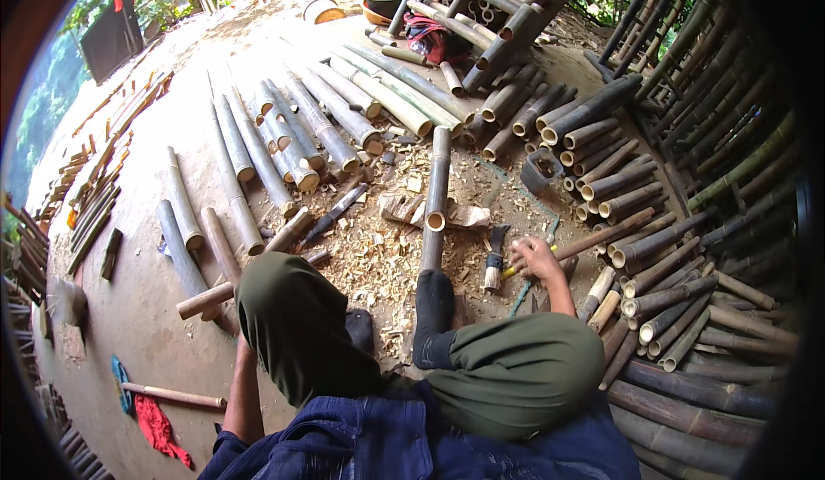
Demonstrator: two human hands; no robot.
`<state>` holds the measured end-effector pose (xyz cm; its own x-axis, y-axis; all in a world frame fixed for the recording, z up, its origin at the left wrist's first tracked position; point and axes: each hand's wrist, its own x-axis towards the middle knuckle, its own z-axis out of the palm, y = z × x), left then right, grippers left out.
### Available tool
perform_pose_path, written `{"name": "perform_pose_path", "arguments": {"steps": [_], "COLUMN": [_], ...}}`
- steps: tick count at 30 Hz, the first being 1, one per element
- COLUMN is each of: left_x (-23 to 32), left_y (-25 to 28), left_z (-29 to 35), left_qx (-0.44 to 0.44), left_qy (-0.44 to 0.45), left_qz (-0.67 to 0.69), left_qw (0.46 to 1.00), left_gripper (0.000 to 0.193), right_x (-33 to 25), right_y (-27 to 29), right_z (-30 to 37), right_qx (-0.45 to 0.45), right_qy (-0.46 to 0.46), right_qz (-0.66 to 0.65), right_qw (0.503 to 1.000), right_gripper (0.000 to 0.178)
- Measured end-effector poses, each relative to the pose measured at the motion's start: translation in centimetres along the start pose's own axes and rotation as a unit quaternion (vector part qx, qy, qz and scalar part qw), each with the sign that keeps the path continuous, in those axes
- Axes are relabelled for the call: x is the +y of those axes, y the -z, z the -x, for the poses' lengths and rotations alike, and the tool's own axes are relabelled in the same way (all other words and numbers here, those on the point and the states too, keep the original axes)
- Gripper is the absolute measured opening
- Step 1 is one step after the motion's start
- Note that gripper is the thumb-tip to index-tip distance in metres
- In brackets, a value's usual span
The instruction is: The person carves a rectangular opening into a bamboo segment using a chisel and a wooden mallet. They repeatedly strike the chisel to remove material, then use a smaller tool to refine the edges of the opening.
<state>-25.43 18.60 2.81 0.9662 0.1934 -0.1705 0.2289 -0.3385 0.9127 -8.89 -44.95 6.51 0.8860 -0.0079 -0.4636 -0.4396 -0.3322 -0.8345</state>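
I sit on the ground with my knees in green trousers and black socks. My right hand [537, 259] reaches down to the chip-covered floor, its fingers curled around a thin yellow-handled tool [512, 270]. Just left of it lies a chopping knife [494, 261] with a wrapped handle. A long bamboo pole [436, 188] runs away from my right foot [434, 299]. My left forearm [244, 385] goes down beside my left knee, which hides the hand. A short bamboo piece [204, 299] pokes out from behind that knee.
Cut bamboo tubes lie in rows at the left [258, 149] and in a heap at the right [653, 274]. Wood chips [378, 256] cover the floor ahead. A bamboo frame [481, 7] and bowls [382, 0] stand at the back. A red cloth [159, 428] lies at lower left.
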Motion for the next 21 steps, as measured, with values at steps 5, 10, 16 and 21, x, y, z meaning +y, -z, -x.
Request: {"name": "perform_pose_path", "arguments": {"steps": [5,10,16,21], "left_x": [4.6,24.3,32.1,28.0], "left_y": [4.1,4.6,-9.9,-24.5], "left_z": [-1.6,1.1,1.1,-4.4], "left_qx": [0.067,0.222,0.047,-0.244], "left_qy": [-0.154,-0.220,-0.239,-0.224], "left_qz": [0.068,-0.017,0.015,0.050], "left_qw": [0.983,0.950,0.970,0.942], "left_gripper": [0.022,0.025,0.020,0.023], "right_x": [11.6,10.5,7.5,9.6], "right_y": [3.1,-4.8,-9.1,-6.1], "right_z": [-3.1,-5.7,-6.9,-10.6], "right_qx": [0.103,0.234,0.167,0.093], "right_qy": [-0.047,-0.035,-0.095,-0.148], "right_qz": [0.163,0.308,0.380,0.382], "right_qw": [0.980,0.922,0.905,0.908], "right_gripper": [0.039,0.052,0.080,0.096]}}
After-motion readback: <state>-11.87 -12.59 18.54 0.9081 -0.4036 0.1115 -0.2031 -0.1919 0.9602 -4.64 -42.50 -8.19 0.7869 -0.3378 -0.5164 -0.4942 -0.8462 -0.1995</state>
